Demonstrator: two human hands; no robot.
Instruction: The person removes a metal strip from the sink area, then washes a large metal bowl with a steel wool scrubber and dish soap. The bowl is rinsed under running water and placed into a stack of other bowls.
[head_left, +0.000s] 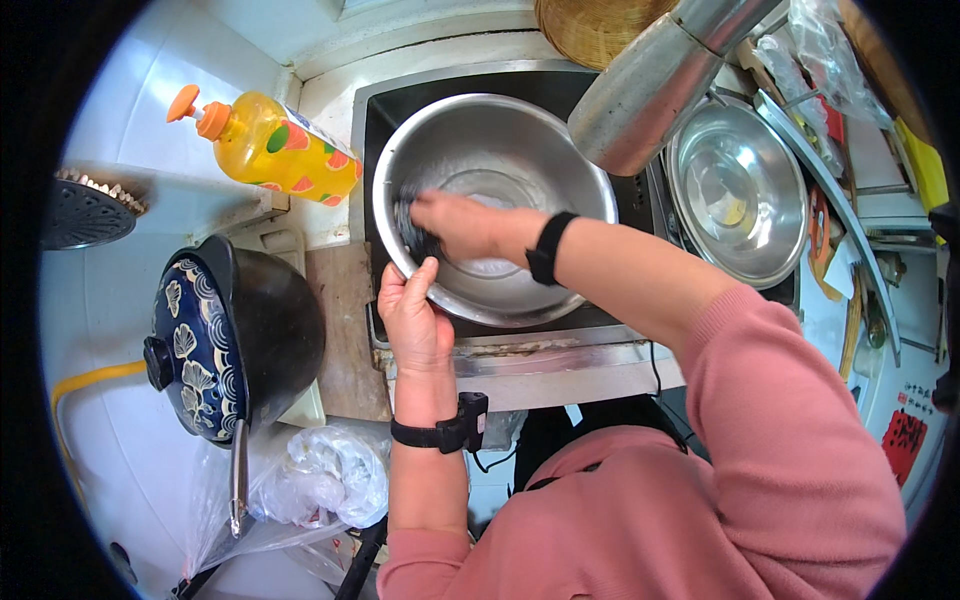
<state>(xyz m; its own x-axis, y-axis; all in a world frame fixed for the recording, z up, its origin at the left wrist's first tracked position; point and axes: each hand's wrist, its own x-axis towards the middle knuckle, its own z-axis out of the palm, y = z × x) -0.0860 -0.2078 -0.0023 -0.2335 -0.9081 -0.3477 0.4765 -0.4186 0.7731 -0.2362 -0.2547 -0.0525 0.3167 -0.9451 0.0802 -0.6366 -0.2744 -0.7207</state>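
Note:
A stainless steel basin (555, 187) sits tilted in the dark sink (386, 124). My left hand (416, 319) grips the basin's near-left rim, thumb on top. Inside the basin, my right hand (476, 229) presses a dark scouring pad (414, 223) to the left wall. Motion blurs the pad and the fingertips, so the pad's exact material is unclear. A little whitish, wet-looking liquid or foam (491, 266) shows on the basin's bottom. Each wrist wears a black strap.
Left of the sink stands a pump bottle of yellow dish soap (281, 146). A black pot with a blue patterned lid (196, 349) is nearer me. A metal faucet (645, 97) overhangs the basin's right side. Further right is another steel bowl (739, 187); a woven basket (600, 26) lies behind.

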